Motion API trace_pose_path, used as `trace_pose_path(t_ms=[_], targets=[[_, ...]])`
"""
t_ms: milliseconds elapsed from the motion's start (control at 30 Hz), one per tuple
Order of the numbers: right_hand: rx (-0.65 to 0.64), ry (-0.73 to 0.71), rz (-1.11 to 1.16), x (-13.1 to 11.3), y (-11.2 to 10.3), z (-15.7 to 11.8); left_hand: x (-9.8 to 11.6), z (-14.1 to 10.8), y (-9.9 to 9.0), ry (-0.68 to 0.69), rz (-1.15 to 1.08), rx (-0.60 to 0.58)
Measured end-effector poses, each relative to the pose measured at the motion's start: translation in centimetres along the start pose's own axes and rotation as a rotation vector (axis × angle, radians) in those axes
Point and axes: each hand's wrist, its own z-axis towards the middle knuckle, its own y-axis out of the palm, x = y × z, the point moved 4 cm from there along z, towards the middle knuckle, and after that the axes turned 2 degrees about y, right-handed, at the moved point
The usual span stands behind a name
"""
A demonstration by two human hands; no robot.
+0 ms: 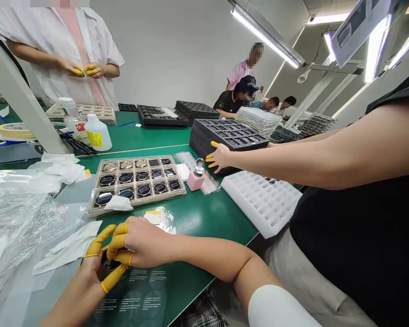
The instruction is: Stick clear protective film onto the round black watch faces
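My left hand (93, 277), in yellow finger cots, is closed around the rim of a small dark, shiny round piece (108, 263) above the near table edge. Bent over the same piece from the right is my right hand (141, 243), its yellow-cotted fingers pinched against it and covering much of it. Beyond the hands lies a clear plastic tray (182, 193) of round, watch-like pieces, mostly dark-faced with a few gold ones. A crumpled white wipe (119, 203) rests on its front corner. Another white cloth (68, 247) lies left of my hands.
A pink pump bottle (195, 177) stands right of the tray. At right, a co-worker's hand (219, 156) touches stacked black trays (204, 143); a white foam tray (259, 200) overhangs the edge. White bottles (98, 132) stand behind; plastic film (23, 227) covers the left. Another person stands opposite.
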Motion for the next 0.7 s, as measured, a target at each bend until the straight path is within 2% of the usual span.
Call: trace_pose_path(t_ms=[67, 133, 167, 233, 300, 467, 567, 633, 700], targets=[[0.03, 0.095, 0.034, 0.6, -0.3, -0.8, 0.3, 0.0, -0.3, -0.033, -0.005, -0.052], [0.097, 0.318, 0.097, 2.2, -0.4, -1.8, 0.8, -0.2, -0.6, -0.097, -0.037, -0.111], [0.1, 0.45, 0.071, 3.3, -0.2, -2.4, 1.0, -0.3, -0.8, -0.142, -0.069, -0.139], [-0.006, 0.618, -0.158, 5.1, 0.5, -3.2, 1.6, -0.6, -1.2, -0.192, -0.137, -0.186], [0.0, 0.608, -0.236, 6.3, 0.9, -2.8, 2.1, -0.7, -1.4, -0.179, -0.183, -0.203], [0.272, 0.401, -0.296, 8.1, 0.9, 1.8, 2.0, -0.9, -1.1, -0.123, -0.278, -0.198], [0.291, 0.364, -0.222, 9.0, 1.2, 4.6, 1.6, -0.6, -1.3, -0.107, -0.3, -0.122], [0.291, 0.349, -0.181, 8.5, 1.0, 5.0, 1.3, -0.2, -1.8, -0.105, -0.287, -0.062], [0.291, 0.285, -0.14, 6.6, 0.9, 4.2, 1.1, 0.1, -2.3, -0.084, -0.287, -0.016]])
